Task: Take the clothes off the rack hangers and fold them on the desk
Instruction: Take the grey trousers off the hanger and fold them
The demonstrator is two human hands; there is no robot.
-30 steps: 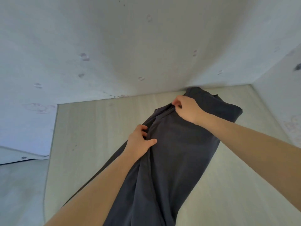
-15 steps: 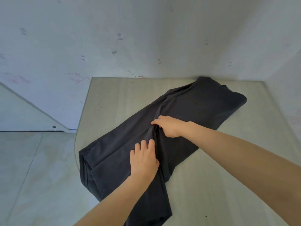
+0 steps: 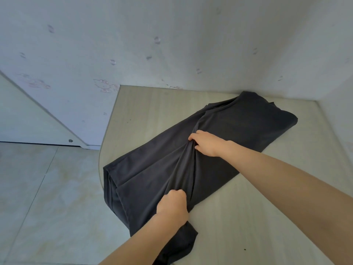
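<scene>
Lying diagonally across the desk (image 3: pixel 152 111), a dark grey garment (image 3: pixel 238 127) runs its long axis from the far right corner, by the wall (image 3: pixel 172 44), to the near left edge, where one end hangs over the rim above the floor (image 3: pixel 47 188); right hand (image 3: pixel 207 143) grasps a raised ridge of cloth near the garment's middle, fingers curled into it; left hand (image 3: pixel 172 204) is clenched on the same ridge nearer the person, towards the overhanging end; both hands thus sit along the centre line, the right nearer the far end; what kind of garment it is cannot be told with certainty, possibly trousers; a lengthwise fold along this ridge appears to be in hand.
</scene>
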